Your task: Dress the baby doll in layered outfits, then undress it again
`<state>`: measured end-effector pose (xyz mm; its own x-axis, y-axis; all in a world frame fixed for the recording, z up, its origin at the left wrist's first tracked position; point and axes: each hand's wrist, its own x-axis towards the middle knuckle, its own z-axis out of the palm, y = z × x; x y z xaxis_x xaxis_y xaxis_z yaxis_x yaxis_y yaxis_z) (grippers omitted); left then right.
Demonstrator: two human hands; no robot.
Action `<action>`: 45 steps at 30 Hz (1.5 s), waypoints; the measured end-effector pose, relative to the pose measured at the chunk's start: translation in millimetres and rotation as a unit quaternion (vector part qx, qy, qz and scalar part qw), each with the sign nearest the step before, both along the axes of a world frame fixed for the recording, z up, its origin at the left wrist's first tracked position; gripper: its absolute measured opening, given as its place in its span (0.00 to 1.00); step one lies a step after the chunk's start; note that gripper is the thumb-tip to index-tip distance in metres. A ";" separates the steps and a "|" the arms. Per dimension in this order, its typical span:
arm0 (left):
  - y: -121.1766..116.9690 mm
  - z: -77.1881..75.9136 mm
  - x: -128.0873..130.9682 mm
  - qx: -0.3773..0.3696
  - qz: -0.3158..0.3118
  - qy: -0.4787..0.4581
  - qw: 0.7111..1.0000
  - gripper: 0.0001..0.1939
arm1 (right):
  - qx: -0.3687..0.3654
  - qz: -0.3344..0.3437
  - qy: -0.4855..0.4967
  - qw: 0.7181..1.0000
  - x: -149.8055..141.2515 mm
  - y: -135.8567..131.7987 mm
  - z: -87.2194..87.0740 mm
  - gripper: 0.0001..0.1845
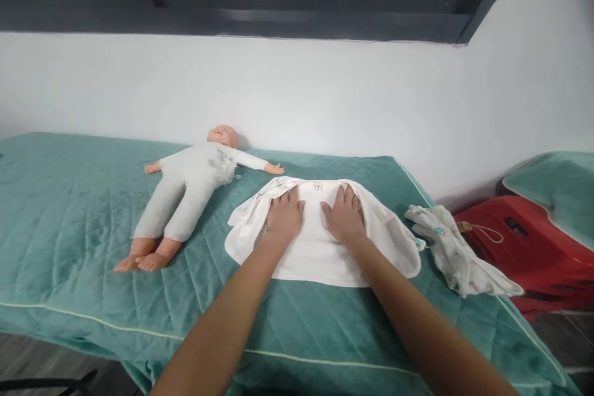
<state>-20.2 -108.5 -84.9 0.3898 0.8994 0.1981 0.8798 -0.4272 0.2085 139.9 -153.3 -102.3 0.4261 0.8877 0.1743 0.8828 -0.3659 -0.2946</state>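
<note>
A white baby shirt [315, 247] lies spread open on the green quilted cover, its small neck label at the far edge. My left hand [284, 215] rests on the left part of the shirt, fingers stretched out and pointing away from me. On the right part lies my right hand [344, 215], also with fingers extended, some tips hidden by the cloth's fold. A baby doll [190, 179] with a white cloth body lies on its back to the left, one arm reaching toward the shirt.
The green quilted cover [83, 210] drapes over the bed's front edge. A crumpled white patterned cloth [457, 247] sits at the right edge, beside a red plastic object [533, 241] with a tag on a string. Behind are a white wall [325, 93] and a dark window frame [297, 15].
</note>
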 end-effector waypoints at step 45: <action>-63.7 -5.9 -10.0 0.022 0.008 0.016 1.000 0.29 | 0.012 0.243 -0.091 0.966 26.7 -60.0 -10.0 0.33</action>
<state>-30.3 -172.2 -90.8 0.3819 0.8962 0.2259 0.8924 -0.4212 0.1622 166.6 -213.2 -112.3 -0.0803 0.9699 0.2298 0.9865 0.1103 -0.1212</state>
